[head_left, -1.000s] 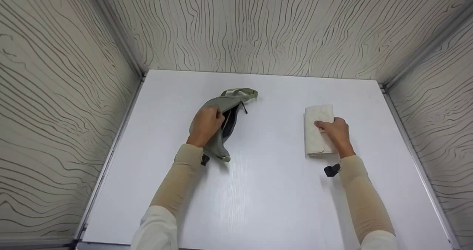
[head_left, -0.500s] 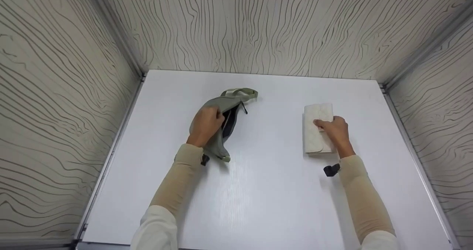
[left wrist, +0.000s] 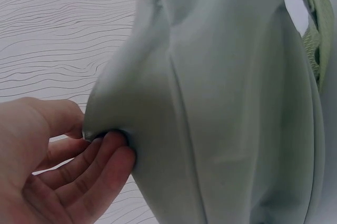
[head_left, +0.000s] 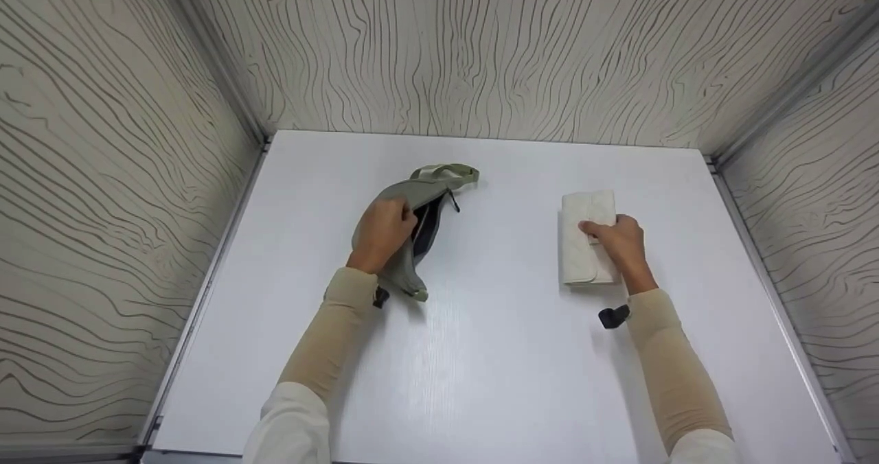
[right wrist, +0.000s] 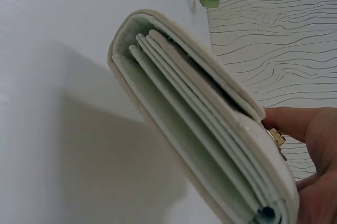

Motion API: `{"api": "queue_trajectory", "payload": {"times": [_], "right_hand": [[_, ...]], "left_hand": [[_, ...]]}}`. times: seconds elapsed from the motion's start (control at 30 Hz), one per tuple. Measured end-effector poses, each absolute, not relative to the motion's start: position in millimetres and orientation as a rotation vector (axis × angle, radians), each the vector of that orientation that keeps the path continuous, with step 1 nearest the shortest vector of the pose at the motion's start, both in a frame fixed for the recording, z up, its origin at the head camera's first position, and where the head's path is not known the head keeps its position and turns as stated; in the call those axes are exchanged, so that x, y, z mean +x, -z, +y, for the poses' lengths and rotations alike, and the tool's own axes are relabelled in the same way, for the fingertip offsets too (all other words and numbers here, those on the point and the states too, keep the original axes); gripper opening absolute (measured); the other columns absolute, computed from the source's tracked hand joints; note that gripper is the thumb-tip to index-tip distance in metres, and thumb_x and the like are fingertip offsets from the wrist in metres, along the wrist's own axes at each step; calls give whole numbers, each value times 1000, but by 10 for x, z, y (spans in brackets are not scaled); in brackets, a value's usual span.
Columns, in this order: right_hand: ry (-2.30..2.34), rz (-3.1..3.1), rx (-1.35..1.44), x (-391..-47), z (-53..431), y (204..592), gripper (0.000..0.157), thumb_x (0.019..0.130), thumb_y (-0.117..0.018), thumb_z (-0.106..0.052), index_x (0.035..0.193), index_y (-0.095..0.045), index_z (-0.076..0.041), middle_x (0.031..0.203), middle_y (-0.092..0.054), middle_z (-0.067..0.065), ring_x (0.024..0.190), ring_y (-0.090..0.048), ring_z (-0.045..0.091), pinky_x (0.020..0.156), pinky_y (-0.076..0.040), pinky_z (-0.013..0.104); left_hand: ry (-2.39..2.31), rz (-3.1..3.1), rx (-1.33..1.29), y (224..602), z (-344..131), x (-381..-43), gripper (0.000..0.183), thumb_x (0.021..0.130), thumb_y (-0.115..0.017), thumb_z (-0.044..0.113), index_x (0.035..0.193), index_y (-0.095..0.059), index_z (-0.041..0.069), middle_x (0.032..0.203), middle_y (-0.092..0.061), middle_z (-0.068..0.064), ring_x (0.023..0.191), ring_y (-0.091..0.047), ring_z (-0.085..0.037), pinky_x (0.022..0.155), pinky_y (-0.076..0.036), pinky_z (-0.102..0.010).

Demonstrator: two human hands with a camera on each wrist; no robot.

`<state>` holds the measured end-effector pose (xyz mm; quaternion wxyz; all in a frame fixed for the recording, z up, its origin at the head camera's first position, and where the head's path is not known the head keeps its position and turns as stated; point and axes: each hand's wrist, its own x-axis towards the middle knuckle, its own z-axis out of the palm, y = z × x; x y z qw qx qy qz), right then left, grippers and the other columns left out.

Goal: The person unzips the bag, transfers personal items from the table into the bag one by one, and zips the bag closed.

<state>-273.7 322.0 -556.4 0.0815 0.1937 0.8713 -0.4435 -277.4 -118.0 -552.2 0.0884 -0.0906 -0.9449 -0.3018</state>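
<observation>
A grey-green waist bag point(head_left: 411, 191) lies left of the middle of the table, its zipped mouth gaping to show a dark lining. My left hand point(head_left: 384, 230) pinches the bag's edge beside this opening; in the left wrist view the thumb and fingertips point(left wrist: 118, 155) fold the fabric between them. Over to the right, my right hand point(head_left: 621, 241) grips a cream-white folding wallet point(head_left: 578, 251), thumb across its front flap. The right wrist view looks along the wallet's end point(right wrist: 184, 103), showing several inner layers and a gold clasp point(right wrist: 276, 137); a shadow falls on the table beneath it.
The white table point(head_left: 439, 375) is enclosed by wood-grain-patterned walls point(head_left: 453, 52) at the back and both sides. A green strap point(head_left: 453, 170) with a buckle trails from the bag's far end. Small black wrist cameras point(head_left: 613, 316) hang at the sleeves.
My right hand has shifted slightly to the left with the wallet, and a little toward the back. The left hand and the waist bag have stayed in place.
</observation>
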Motion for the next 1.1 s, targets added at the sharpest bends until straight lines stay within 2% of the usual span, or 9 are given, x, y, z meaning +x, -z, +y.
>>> {"api": "queue_trajectory", "payload": {"times": [0.47, 0.83, 1.1], "right_hand": [[1339, 2599, 581, -2752, 3157, 5529, 83, 99, -69, -45, 152, -42, 12, 141, -58, 28, 119, -57, 32, 96, -49, 38], [1358, 2609, 564, -2749, 3100, 5472, 78, 99, -70, -45, 149, -47, 10, 135, -60, 23, 111, -57, 27, 88, -48, 33], [1356, 2614, 560, -2748, 3060, 5437, 81, 98, -70, -44, 151, -44, 12, 141, -58, 28, 116, -57, 31, 95, -49, 38]], "left_hand": [[917, -2819, -258, 5521, -1183, -2774, 24, 102, -62, 10, 78, -56, 11, 72, -50, -1, 66, -47, -16, 62, -39, -32], [931, -2778, -288, 5534, -1195, -2777, 28, 101, -60, 8, 75, -52, 12, 69, -43, -1, 64, -42, -16, 61, -37, -33], [925, -2770, -290, 5541, -1191, -2778, 29, 101, -60, 7, 74, -51, 12, 69, -42, -1, 64, -42, -17, 61, -36, -33]]}}
